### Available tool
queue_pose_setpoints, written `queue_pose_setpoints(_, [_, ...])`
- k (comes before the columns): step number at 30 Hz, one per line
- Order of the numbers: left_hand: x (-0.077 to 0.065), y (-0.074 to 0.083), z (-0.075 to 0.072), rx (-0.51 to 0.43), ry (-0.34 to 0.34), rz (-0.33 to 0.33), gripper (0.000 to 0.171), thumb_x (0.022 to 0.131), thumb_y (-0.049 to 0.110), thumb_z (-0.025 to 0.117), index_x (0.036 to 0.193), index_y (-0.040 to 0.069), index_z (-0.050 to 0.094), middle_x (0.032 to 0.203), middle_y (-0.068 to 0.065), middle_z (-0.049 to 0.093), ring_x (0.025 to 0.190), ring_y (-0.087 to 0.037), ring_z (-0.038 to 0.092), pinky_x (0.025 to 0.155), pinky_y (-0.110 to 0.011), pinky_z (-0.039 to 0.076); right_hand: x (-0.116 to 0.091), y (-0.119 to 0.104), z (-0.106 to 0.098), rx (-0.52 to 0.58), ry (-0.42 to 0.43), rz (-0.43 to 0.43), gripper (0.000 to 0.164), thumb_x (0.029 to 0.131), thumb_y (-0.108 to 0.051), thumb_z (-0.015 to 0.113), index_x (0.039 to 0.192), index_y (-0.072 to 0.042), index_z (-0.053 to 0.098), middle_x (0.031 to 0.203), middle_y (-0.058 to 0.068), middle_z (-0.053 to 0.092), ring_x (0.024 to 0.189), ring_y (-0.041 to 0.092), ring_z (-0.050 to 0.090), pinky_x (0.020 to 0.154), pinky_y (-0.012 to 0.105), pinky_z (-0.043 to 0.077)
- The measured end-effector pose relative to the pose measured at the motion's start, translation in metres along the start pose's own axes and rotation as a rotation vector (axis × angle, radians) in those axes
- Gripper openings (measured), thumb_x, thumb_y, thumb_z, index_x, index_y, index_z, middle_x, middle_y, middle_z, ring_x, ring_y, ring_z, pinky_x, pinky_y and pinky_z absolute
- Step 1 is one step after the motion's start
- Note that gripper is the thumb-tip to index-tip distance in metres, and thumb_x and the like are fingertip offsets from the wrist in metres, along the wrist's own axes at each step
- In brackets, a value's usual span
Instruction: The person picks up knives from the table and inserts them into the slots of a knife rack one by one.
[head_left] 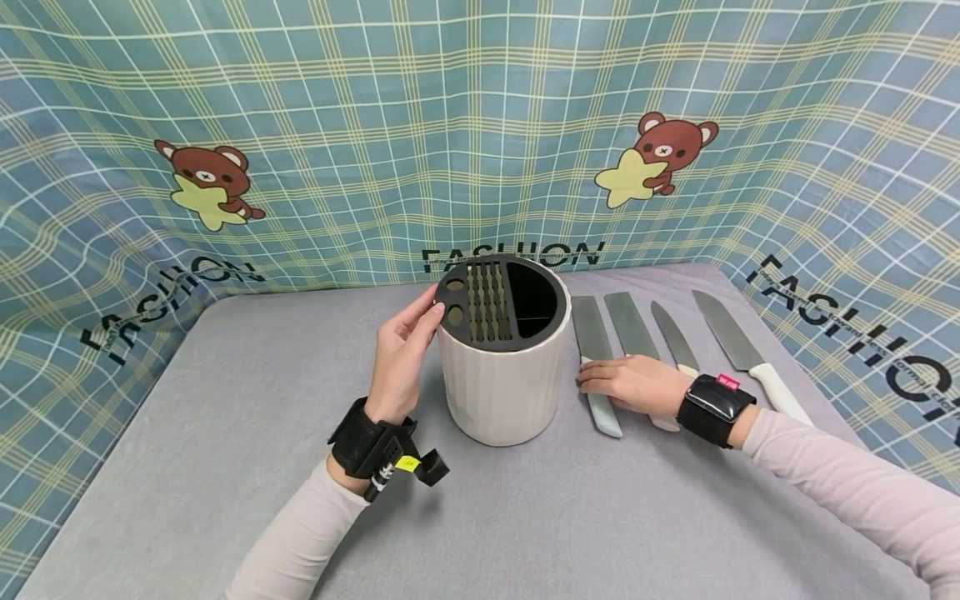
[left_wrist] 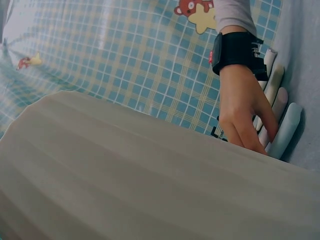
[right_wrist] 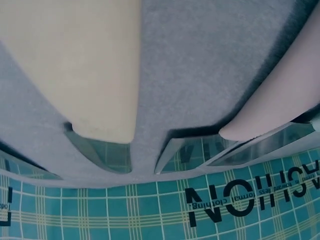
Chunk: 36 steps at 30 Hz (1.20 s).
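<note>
A round white knife holder (head_left: 501, 396) with ribbed sides stands upright on the grey cloth; its black top has wavy slots, two round holes and a wide opening. My left hand (head_left: 401, 358) touches the holder's left rim with thumb and extended fingers. To the holder's right lies a cleaver-like knife (head_left: 592, 329) with a blue-grey handle. My right hand (head_left: 633, 383) reaches over it, fingers and thumb bent around the front of that handle; their tips are partly hidden in the left wrist view. Under the same palm passes a second broad knife (head_left: 632, 323) with a pinkish handle.
Further right lie a small pointed knife (head_left: 673, 337) with a cream handle and a large chef's knife (head_left: 726, 333) with a white handle, blades pointing away. A plaid curtain (head_left: 352, 150) with printed bears hangs behind and at both sides of the grey-covered table (head_left: 247, 433).
</note>
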<state>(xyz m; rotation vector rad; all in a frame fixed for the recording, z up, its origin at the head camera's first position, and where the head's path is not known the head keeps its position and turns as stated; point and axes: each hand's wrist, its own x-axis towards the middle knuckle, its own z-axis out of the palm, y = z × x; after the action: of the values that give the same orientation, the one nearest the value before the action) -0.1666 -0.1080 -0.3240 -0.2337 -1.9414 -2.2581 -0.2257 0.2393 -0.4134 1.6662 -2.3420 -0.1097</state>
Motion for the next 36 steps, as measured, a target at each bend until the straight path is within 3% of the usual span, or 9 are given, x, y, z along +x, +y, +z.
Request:
queue_pose_setpoints(10, [0.001, 0.000, 0.001, -0.006, 0.001, 0.000, 0.048, 0.102, 0.016, 0.052, 0.146, 0.003, 0.042, 0.153, -0.008, 0.039, 0.139, -0.016, 0.039, 0.116, -0.027, 0.037, 0.004, 0.007, -0.013, 0.063, 0.081, -0.032, 0.042, 0.075, 0.001, 0.076, 0.115, -0.005, 0.067, 0.121, 0.009, 0.065, 0.113, 0.026, 0.062, 0.084, 0.038, 0.059])
queue_pose_setpoints(30, [0.003, 0.000, 0.003, -0.015, 0.000, 0.006, 0.048, 0.102, 0.018, 0.053, 0.146, 0.003, 0.042, 0.151, -0.007, 0.041, 0.136, -0.013, 0.042, 0.114, -0.023, 0.037, 0.011, 0.020, -0.044, 0.093, 0.233, 0.042, 0.048, 0.073, 0.002, 0.077, 0.118, -0.003, 0.063, 0.117, 0.011, 0.067, 0.110, 0.026, 0.063, 0.079, 0.042, 0.059])
queue_pose_setpoints(33, [0.004, 0.000, 0.003, -0.016, 0.005, 0.005, 0.048, 0.101, 0.017, 0.053, 0.146, 0.004, 0.042, 0.151, -0.008, 0.041, 0.137, -0.015, 0.042, 0.114, -0.024, 0.037, 0.011, 0.024, -0.048, 0.106, 0.251, 0.061, 0.039, 0.081, 0.000, 0.070, 0.119, -0.003, 0.063, 0.119, 0.012, 0.066, 0.111, 0.027, 0.063, 0.078, 0.042, 0.059])
queue_pose_setpoints(36, [0.005, 0.000, 0.004, -0.015, 0.013, 0.001, 0.047, 0.101, 0.016, 0.053, 0.145, 0.004, 0.043, 0.151, -0.008, 0.042, 0.137, -0.016, 0.043, 0.114, -0.025, 0.038, 0.011, 0.027, -0.052, 0.112, 0.283, 0.075, 0.025, 0.099, -0.015, 0.053, 0.118, -0.002, 0.063, 0.119, 0.013, 0.066, 0.109, 0.027, 0.063, 0.074, 0.042, 0.059])
